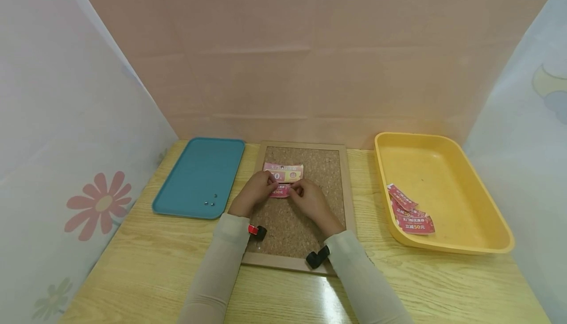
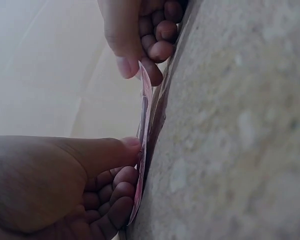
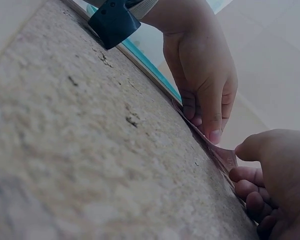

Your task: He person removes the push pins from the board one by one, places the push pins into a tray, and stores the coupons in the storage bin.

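Note:
Both hands work at a small red-pink paper coupon [image 1: 280, 192] over the corkboard [image 1: 288, 230]. My left hand [image 1: 258, 190] pinches its left end between thumb and fingers, and the left wrist view shows the coupon [image 2: 144, 125] edge-on, close over the cork. On the opposite end, my right hand [image 1: 312, 202] pinches a corner between thumb and fingertips; in the right wrist view that corner [image 3: 227, 157] lifts away from the board. Just above lies another coupon [image 1: 290, 172], pink and yellow, with a small dark pin head [image 1: 282, 167] at its top.
A blue tray [image 1: 201, 171] at the left holds several small silvery pins [image 1: 212, 204]. The deep yellow bin [image 1: 456, 196] at the right has several red coupons [image 1: 415, 224] along its left side. A peach cloth [image 1: 274, 58] hangs behind the wooden table [image 1: 146, 260].

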A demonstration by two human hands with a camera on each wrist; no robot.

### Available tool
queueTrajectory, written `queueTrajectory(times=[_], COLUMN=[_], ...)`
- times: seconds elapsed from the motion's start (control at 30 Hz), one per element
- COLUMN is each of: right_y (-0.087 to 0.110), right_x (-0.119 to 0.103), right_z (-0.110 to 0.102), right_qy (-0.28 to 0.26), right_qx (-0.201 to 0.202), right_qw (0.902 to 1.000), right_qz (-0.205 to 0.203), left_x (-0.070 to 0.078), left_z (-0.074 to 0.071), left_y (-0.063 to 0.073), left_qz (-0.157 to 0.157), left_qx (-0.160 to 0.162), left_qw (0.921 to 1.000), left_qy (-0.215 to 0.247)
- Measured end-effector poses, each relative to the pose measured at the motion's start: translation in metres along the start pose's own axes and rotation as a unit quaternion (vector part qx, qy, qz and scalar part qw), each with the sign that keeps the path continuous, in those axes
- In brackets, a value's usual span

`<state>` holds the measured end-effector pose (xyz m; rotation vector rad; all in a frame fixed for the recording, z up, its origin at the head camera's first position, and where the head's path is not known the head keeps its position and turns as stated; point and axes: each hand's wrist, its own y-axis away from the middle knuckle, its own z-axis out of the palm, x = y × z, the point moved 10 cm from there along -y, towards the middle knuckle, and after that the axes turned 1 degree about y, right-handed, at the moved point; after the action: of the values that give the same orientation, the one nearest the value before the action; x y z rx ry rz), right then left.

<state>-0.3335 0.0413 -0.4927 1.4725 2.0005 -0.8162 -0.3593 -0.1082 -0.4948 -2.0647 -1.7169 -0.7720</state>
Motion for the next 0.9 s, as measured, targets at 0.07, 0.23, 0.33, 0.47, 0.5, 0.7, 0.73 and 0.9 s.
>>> queueTrajectory(times=[0.07, 0.23, 0.33, 0.47, 0.5, 0.7, 0.73, 0.9], right_y=[0.0001, -0.0005, -0.0007, 0.0001, 0.0002, 0.0010, 0.0012, 0.0013], right_x=[-0.0007, -0.0005, -0.0012, -0.0041, -0.0045, -0.0029, -0.0027, -0.0032], right_z=[0.0001, 0.0014, 0.0017, 0.0011, 0.0010, 0.0017, 0.0019, 0.0021], right_qy=[0.000, 0.007, 0.013, 0.017, 0.017, 0.020, 0.021, 0.024], right_qx=[0.000, -0.003, -0.006, -0.008, -0.009, -0.015, -0.016, -0.017], right_qw=[1.0000, 1.0000, 0.9999, 0.9997, 0.9997, 0.9997, 0.9996, 0.9995], right_qz=[-0.002, -0.003, -0.007, -0.016, -0.017, -0.008, -0.006, -0.003], left_x=[0.0004, 0.0018, 0.0020, 0.0009, 0.0004, -0.0009, -0.0007, -0.0002], left_z=[0.0000, -0.0001, -0.0005, -0.0003, -0.0001, 0.0002, 0.0000, -0.0013], left_y=[-0.0002, 0.0002, 0.0003, -0.0001, -0.0002, -0.0001, 0.0003, 0.0010], left_qz=[0.005, 0.010, 0.010, 0.009, 0.008, 0.003, 0.002, 0.000], left_qx=[-0.001, -0.002, -0.003, -0.003, -0.003, -0.007, -0.008, -0.010], left_qw=[1.0000, 0.9999, 0.9999, 0.9999, 0.9999, 0.9997, 0.9997, 0.9994], left_qy=[0.001, 0.000, 0.002, 0.009, 0.011, 0.022, 0.024, 0.032])
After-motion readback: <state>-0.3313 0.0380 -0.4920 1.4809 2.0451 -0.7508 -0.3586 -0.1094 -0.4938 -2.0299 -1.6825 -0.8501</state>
